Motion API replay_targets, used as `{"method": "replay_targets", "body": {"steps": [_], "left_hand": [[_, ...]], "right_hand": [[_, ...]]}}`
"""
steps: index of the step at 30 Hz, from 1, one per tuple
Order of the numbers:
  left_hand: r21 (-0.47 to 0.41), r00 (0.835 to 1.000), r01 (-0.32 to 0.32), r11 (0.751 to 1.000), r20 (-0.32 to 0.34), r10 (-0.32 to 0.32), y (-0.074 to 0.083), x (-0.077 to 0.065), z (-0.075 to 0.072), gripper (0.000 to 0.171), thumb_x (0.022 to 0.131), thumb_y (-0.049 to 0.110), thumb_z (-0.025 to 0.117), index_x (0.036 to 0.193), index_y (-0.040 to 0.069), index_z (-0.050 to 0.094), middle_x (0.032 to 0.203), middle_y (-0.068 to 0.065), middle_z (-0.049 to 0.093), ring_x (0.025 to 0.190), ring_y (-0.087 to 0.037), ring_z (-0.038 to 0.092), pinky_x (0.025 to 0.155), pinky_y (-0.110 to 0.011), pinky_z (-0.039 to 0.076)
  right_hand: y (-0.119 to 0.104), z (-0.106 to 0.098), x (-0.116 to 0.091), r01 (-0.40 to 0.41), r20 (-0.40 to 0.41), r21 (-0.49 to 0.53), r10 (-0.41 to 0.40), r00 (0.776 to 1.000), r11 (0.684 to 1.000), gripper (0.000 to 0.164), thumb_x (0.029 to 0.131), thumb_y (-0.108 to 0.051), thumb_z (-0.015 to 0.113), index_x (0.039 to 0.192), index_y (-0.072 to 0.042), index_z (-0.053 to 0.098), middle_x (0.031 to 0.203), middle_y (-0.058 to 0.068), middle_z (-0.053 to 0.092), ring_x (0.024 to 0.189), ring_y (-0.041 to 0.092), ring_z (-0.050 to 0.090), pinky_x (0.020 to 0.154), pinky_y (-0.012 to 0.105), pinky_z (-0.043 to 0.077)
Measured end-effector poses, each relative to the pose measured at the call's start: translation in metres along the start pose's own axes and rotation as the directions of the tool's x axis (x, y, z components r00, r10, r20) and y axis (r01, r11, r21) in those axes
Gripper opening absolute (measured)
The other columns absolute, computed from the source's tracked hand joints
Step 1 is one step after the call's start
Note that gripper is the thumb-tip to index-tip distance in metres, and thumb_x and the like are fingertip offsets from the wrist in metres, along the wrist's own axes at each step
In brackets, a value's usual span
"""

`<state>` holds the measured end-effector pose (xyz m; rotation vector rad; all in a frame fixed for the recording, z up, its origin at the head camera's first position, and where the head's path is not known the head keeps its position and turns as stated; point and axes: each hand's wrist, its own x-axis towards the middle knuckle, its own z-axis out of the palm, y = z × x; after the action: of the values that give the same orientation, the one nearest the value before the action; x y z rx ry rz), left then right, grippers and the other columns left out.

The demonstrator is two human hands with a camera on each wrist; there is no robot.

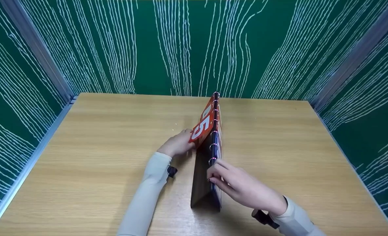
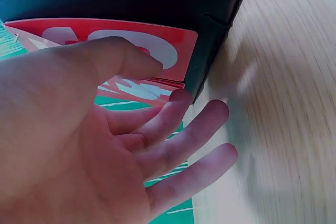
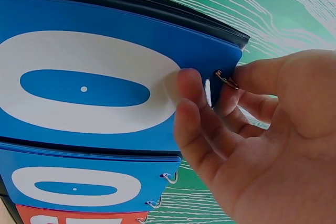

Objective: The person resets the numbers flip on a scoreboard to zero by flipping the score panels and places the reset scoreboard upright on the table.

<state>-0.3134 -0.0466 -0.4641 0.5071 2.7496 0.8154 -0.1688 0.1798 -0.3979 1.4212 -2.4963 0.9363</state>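
A tabletop flip scoreboard (image 1: 197, 190) with a dark folding stand stands edge-on in the head view, its number cards hung on metal rings. My left hand (image 1: 180, 143) is at its left side, by a red number card (image 1: 201, 129) swung out from the stand. In the left wrist view, the thumb lies over the red card (image 2: 181, 51) and the index finger is by its lower edge; the other fingers are spread. My right hand (image 1: 243, 186) pinches a metal ring (image 3: 227, 81) at the near top corner, with two fingertips against the large blue 0 card (image 3: 157, 30).
The scoreboard stands on a wood-grain table (image 1: 99, 147). Green walls (image 1: 200, 49) with white wavy lines rise at the back and sides. A smaller blue 0 card (image 3: 128, 169) and a red card (image 3: 79, 216) hang along the same ring edge.
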Motion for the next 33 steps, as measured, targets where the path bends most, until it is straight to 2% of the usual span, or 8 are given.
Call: {"method": "replay_targets", "body": {"steps": [7, 11, 15, 19, 22, 25, 29, 33], "left_hand": [[0.094, 0.995, 0.059, 0.994, -0.084, -0.051, -0.001, 0.000, -0.001, 0.043, 0.100, 0.018, 0.056, 0.137, -0.003, 0.050, 0.130, -0.022, 0.061, 0.120, -0.036, 0.063, 0.099, -0.055, 0.053], [0.117, 0.986, 0.093, 0.989, -0.146, -0.075, -0.002, 0.000, -0.002, 0.043, 0.100, 0.018, 0.056, 0.137, -0.004, 0.052, 0.128, -0.022, 0.063, 0.117, -0.037, 0.065, 0.095, -0.056, 0.055], [0.113, 0.976, 0.149, 0.982, -0.179, -0.127, -0.003, 0.001, -0.005, 0.045, 0.101, 0.021, 0.056, 0.139, -0.004, 0.050, 0.132, -0.021, 0.063, 0.116, -0.035, 0.067, 0.094, -0.054, 0.057], [0.065, 0.961, 0.210, 0.976, -0.196, -0.194, -0.004, 0.000, -0.010, 0.045, 0.102, 0.023, 0.056, 0.138, -0.003, 0.048, 0.130, -0.020, 0.065, 0.111, -0.033, 0.069, 0.092, -0.051, 0.057], [0.039, 0.947, 0.239, 0.970, -0.229, -0.224, -0.005, -0.001, -0.015, 0.043, 0.102, 0.024, 0.056, 0.135, -0.003, 0.049, 0.126, -0.020, 0.067, 0.106, -0.034, 0.070, 0.089, -0.051, 0.058], [0.014, 0.934, 0.261, 0.965, -0.257, -0.249, -0.006, -0.003, -0.020, 0.048, 0.102, 0.024, 0.055, 0.139, -0.005, 0.046, 0.130, -0.021, 0.066, 0.106, -0.033, 0.070, 0.090, -0.050, 0.058], [-0.067, 0.916, 0.292, 0.954, -0.266, -0.300, -0.005, -0.005, -0.025, 0.060, 0.102, 0.025, 0.057, 0.150, -0.004, 0.035, 0.143, -0.020, 0.059, 0.116, -0.030, 0.067, 0.101, -0.049, 0.055], [-0.150, 0.903, 0.305, 0.941, -0.269, -0.336, -0.004, -0.007, -0.032, 0.065, 0.102, 0.025, 0.059, 0.153, -0.002, 0.030, 0.149, -0.018, 0.055, 0.124, -0.029, 0.062, 0.107, -0.048, 0.052]], "right_hand": [[0.001, 0.001, 0.001, 0.018, -0.005, -0.002, -0.018, 1.000, 1.000, 0.008, 0.104, -0.010, 0.055, 0.109, -0.015, 0.060, 0.100, -0.005, 0.055, 0.086, 0.003, 0.056, 0.077, 0.017, 0.051], [0.001, 0.000, 0.001, 0.014, -0.001, -0.003, -0.014, 1.000, 1.000, 0.008, 0.103, -0.009, 0.056, 0.108, -0.015, 0.060, 0.100, -0.005, 0.054, 0.086, 0.004, 0.056, 0.077, 0.017, 0.050], [0.001, 0.001, 0.000, 0.011, 0.000, -0.004, -0.011, 1.000, 1.000, 0.008, 0.103, -0.009, 0.057, 0.108, -0.015, 0.060, 0.099, -0.005, 0.054, 0.086, 0.004, 0.056, 0.077, 0.018, 0.051], [0.001, 0.001, 0.001, 0.011, -0.001, -0.007, -0.011, 1.000, 1.000, 0.008, 0.103, -0.009, 0.057, 0.107, -0.015, 0.060, 0.099, -0.006, 0.054, 0.086, 0.004, 0.055, 0.076, 0.018, 0.050], [0.002, 0.001, 0.001, 0.020, -0.007, -0.012, -0.020, 1.000, 1.000, 0.008, 0.103, -0.009, 0.057, 0.107, -0.015, 0.060, 0.099, -0.006, 0.054, 0.084, 0.003, 0.055, 0.075, 0.016, 0.050], [0.002, 0.002, 0.001, 0.021, -0.010, -0.017, -0.022, 1.000, 1.000, 0.008, 0.103, -0.009, 0.057, 0.107, -0.015, 0.060, 0.099, -0.005, 0.054, 0.083, 0.003, 0.055, 0.075, 0.016, 0.050], [0.002, 0.002, 0.000, -0.011, 0.003, -0.010, 0.011, 1.000, 1.000, 0.007, 0.104, -0.011, 0.056, 0.107, -0.016, 0.061, 0.099, -0.006, 0.054, 0.084, 0.003, 0.056, 0.075, 0.016, 0.050], [0.001, 0.002, -0.001, -0.045, 0.023, -0.006, 0.045, 0.999, 0.999, 0.005, 0.104, -0.014, 0.056, 0.106, -0.016, 0.060, 0.098, -0.007, 0.053, 0.084, 0.002, 0.055, 0.075, 0.017, 0.051]]}}
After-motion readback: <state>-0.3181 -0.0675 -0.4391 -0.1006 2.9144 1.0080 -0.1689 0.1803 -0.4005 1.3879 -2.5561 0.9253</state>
